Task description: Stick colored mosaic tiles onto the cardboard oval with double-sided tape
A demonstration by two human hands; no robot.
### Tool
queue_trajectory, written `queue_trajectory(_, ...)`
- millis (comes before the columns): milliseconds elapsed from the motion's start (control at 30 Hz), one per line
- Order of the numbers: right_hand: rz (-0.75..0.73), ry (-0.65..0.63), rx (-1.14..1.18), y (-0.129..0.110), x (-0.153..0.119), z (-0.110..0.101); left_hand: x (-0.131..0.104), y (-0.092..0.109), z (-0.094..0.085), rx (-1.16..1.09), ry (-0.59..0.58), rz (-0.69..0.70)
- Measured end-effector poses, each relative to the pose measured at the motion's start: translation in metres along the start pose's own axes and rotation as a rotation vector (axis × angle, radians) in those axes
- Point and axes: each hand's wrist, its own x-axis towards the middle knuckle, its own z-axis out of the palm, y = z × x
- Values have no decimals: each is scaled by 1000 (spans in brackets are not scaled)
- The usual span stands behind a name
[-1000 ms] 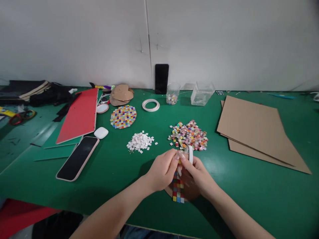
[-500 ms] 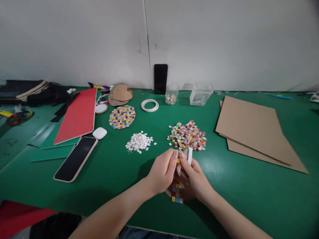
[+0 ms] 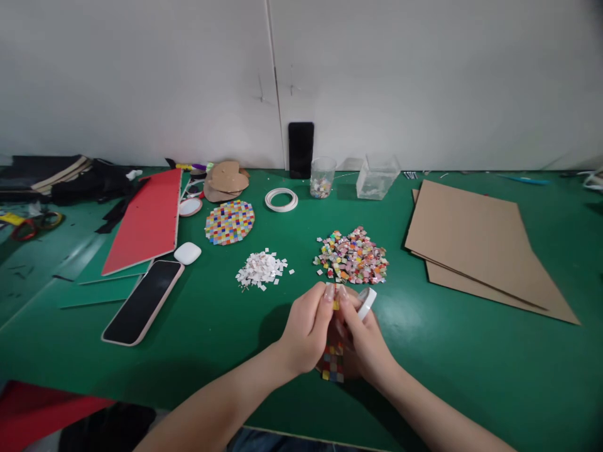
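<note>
My left hand point(image 3: 306, 326) and my right hand point(image 3: 370, 336) meet in front of me, thumbs pressed side by side next to a yellow tile point(image 3: 336, 305). Between them is a brown cardboard disc point(image 3: 352, 369) with rows of coloured mosaic tiles point(image 3: 333, 369) on it. The left fingers close round its edge, mostly hidden. A roll of white tape point(image 3: 367, 304) sticks up from my closed right hand. Just beyond lies a heap of coloured tiles point(image 3: 353, 257); a heap of white square pieces point(image 3: 262, 269) is to its left.
A tiled round mosaic point(image 3: 230, 222), white ring point(image 3: 281, 199), plastic cup point(image 3: 323, 178) and clear box point(image 3: 377, 178) stand farther back. Cardboard sheets point(image 3: 471, 238) lie right. At left are a phone point(image 3: 144, 302), white case point(image 3: 187, 253) and red board point(image 3: 146, 220). Another phone point(image 3: 301, 150) leans on the wall.
The roll of tape has tilted to the right in my right hand and shows more of its side. My thumbs stay together over the disc. The view has shifted slightly.
</note>
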Motion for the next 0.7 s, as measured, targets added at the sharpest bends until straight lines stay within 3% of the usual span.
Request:
queue_trajectory(133, 26, 11, 72, 4, 0, -3, -1, 3, 1, -48, 33, -26)
queue_trajectory(267, -54, 37, -11, 0, 3, -7, 1, 4, -4, -17, 45, -75)
queue_trajectory(433, -218, 138, -185, -2, 12, -15, -5, -1, -15, 358, -76, -64)
queue_trajectory(567, -226, 166, -282, 13, 19, -22, -23, -10, -17, 629, -165, -36)
queue_trajectory(700, -237, 187, -374, 26, 22, -26, -41, -13, -12, 747, -221, -46)
